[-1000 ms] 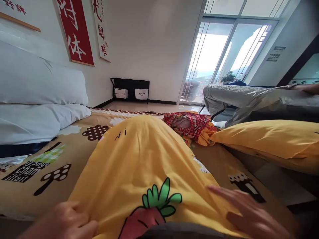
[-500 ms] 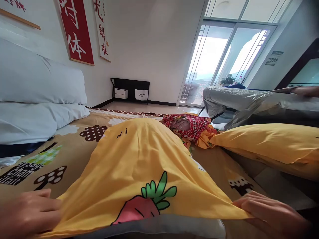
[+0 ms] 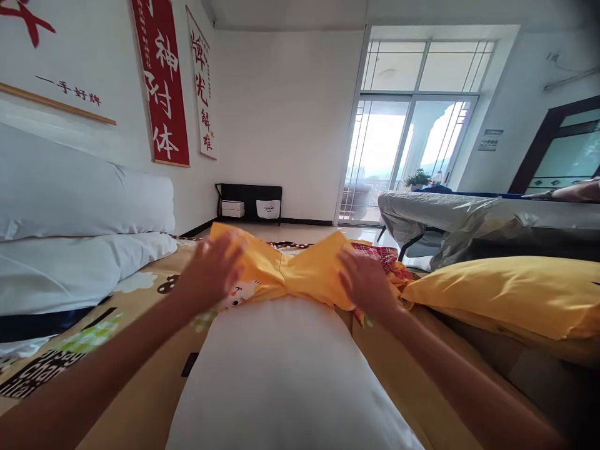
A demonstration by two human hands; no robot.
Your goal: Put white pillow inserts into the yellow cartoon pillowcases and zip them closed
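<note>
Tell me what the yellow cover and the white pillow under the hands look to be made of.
Yellow cover: thin woven fabric, likely cotton, matte; it bunches into soft folds between left hand and right hand. White pillow: smooth matte cloth shell, plump, so probably fibre-filled.

Two white pillows [image 3: 79,237] stacked at left, red wall banner [image 3: 162,94] above. Yellow pillow [image 3: 510,297] at right, red plaid cloth [image 3: 379,253] beyond, black low shelf [image 3: 248,201] by far wall.

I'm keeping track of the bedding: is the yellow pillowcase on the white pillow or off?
Mostly off: the yellow pillowcase is bunched at the far end, gripped by both hands, and the white pillow lies bare.
</note>
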